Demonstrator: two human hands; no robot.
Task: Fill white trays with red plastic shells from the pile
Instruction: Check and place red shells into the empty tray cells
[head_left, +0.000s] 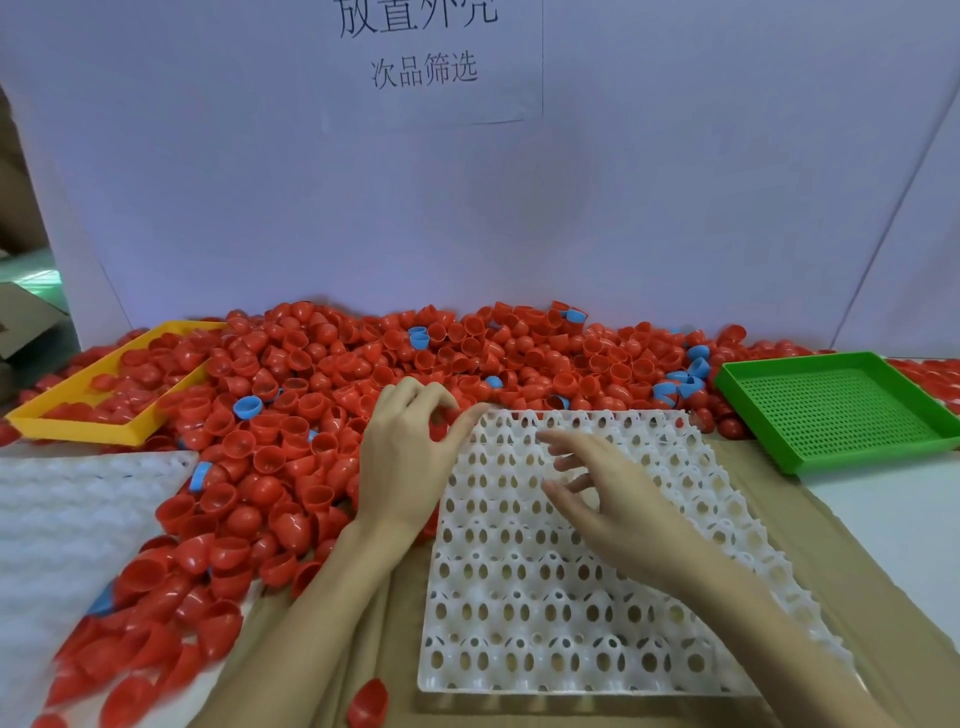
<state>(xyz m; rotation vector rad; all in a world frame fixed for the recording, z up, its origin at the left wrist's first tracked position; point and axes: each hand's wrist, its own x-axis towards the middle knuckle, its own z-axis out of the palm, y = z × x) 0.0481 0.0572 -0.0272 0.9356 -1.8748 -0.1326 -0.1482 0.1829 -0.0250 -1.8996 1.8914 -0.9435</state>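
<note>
The left hand (402, 457) is reaching into the pile of red shells (311, 395), its fingers curling around a red shell (441, 420) at the far left corner of the white tray (571, 597); how firmly it is gripping that shell cannot be told. The right hand (608, 499) is hovering over the tray with fingers spread and loosely bent, holding nothing. The tray is lying on brown cardboard (857, 582), its pockets showing no shells. Blue shells (247, 407) are lying scattered among the red ones. A yellow tray (78, 428) is sitting at the left with red shells in it, a green perforated tray (841, 410) at the right, and another white tray (62, 519) at the near left.
</note>
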